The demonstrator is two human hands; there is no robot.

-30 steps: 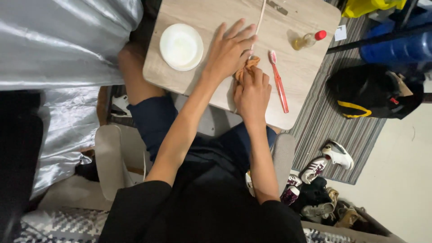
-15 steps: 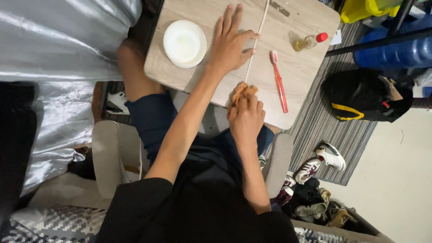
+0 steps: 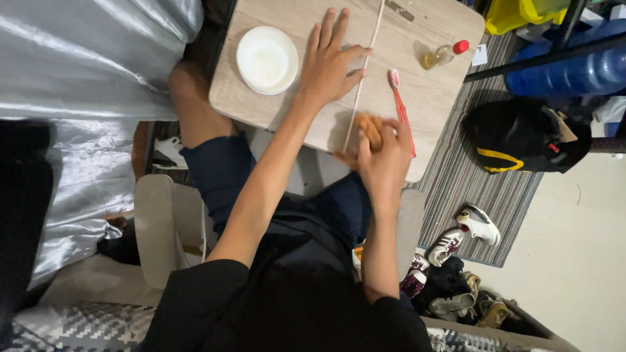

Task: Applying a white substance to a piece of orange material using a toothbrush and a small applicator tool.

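Left hand [image 3: 329,65] flat on wooden table [image 3: 430,98], pinning thin stick [image 3: 365,68]; right hand [image 3: 385,156] grips orange cloth [image 3: 370,128], probably; red toothbrush [image 3: 401,111] alongside.

A second ago the left hand [image 3: 331,62] lay curled over the thin pale stick [image 3: 362,75] right beside the right hand [image 3: 385,160]. Since then it has slid up the desk [image 3: 430,98] and now lies flat with fingers spread, well apart from the right one. The right hand, gripping the orange cloth [image 3: 369,130], has drawn back along the stick toward the near edge of the desk, and the cloth now sits almost at that edge.
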